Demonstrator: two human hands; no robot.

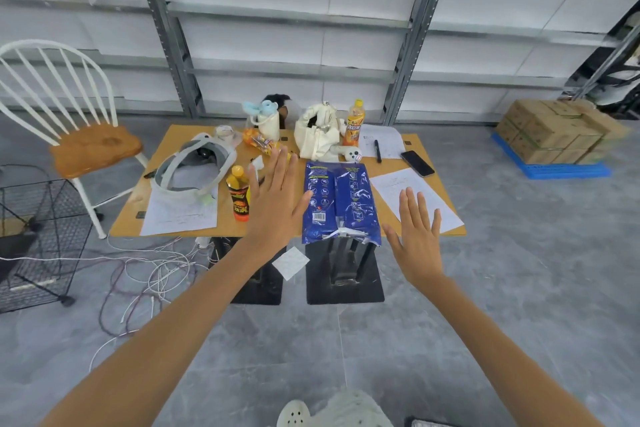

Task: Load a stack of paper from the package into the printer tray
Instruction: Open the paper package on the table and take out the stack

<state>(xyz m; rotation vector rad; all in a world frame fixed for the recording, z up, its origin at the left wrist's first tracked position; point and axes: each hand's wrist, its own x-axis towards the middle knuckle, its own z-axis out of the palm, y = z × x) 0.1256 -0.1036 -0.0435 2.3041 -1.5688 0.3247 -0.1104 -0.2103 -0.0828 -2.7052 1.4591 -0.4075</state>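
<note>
A blue paper package (pixel 341 204) lies on the wooden table (pixel 429 156), its torn near end at the table's front edge. My left hand (pixel 275 199) hovers flat with fingers spread just left of the package. To the package's right, my right hand (pixel 417 236) is also spread, palm down, over the table's front edge. Neither hand holds anything. No printer or tray is in view.
On the table stand two orange bottles (pixel 239 196), a white headset (pixel 192 166), cream bags (pixel 317 133), a phone (pixel 417 163), a pen (pixel 377 151) and loose sheets (pixel 415 198). A white chair (pixel 74 125) and wire basket (pixel 38 236) stand left; cables (pixel 152 270) trail on the floor; boxes (pixel 557 135) sit right.
</note>
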